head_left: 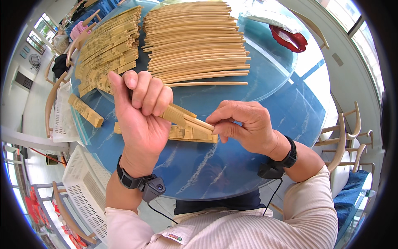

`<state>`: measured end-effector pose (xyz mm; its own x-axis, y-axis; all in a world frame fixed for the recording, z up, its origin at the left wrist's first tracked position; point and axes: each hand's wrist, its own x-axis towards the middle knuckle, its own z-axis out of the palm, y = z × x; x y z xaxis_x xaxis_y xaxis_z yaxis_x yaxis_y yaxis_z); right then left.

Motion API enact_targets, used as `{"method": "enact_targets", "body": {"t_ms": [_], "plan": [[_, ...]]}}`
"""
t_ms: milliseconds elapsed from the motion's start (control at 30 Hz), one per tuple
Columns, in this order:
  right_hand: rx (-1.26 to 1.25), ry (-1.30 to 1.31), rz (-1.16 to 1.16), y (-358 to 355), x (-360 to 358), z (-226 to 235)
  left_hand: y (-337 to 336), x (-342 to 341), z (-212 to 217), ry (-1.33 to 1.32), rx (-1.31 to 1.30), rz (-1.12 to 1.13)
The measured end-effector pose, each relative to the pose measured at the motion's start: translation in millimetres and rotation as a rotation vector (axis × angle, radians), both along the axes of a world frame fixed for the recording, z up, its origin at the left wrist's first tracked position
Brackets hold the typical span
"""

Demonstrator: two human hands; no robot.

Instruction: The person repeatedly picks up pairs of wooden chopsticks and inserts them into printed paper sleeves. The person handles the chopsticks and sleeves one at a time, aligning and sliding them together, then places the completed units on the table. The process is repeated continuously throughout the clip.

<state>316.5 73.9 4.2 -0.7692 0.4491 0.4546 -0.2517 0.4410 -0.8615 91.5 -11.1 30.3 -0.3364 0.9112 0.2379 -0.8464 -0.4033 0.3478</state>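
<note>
In the head view, the work in hand looks like fitting slim sticks into a paper wrapper, apparently partway through, though a single moment does not settle whether they are going in or coming out. The left hand (141, 110) is raised over the blue, marble-patterned round counter (236, 170), its fingers curled around a flat, tan printed paper sleeve (176, 114). From the sleeve's right-hand end a few pale, slender wooden sticks (198, 123) reach out toward the right, tilted slightly downward. The right hand (246, 124) has thumb and forefinger brought together at the far tips of these sticks, seemingly pinching them; the exact contact is partly hidden by the fingertips. So the sticks lie between the two hands, sleeve in the left fingers, free ends at the right.

The next move probably calls for a firm left hold and a straight push or draw along the sleeve's length, so that the thin paper does not crease or tear.

Below the hands, a second flat tan printed sleeve (192, 133) lies on the counter, partly covered by the left hand. A small tan paper bundle (86, 111) sits to its left. Beyond lie a broad overlapping spread of tan printed sleeves (110, 45) and, beside it, many rows of pale round wooden rods (197, 41).
</note>
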Motion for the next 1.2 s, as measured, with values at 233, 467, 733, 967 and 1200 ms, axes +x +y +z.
{"method": "enact_targets", "body": {"t_ms": [233, 467, 733, 967, 1200], "plan": [[-0.067, -0.090, -0.076, -15, -8, -3, 3, 24, -13, 0.109, -0.044, -0.061], [-0.255, -0.178, -0.074, -17, -5, 3, 5, 25, -15, 0.185, -0.062, -0.026], [-0.523, -0.296, 0.013, -11, 1, 13, 10, 31, -18, 0.193, -0.066, -0.025], [-0.484, -0.312, -0.125, -8, -1, 9, 6, 46, -15, 0.578, -0.316, 0.117], [-0.314, -0.369, -0.236, 1, 0, 15, 2, 32, -22, 0.910, -0.303, 0.170]]}}
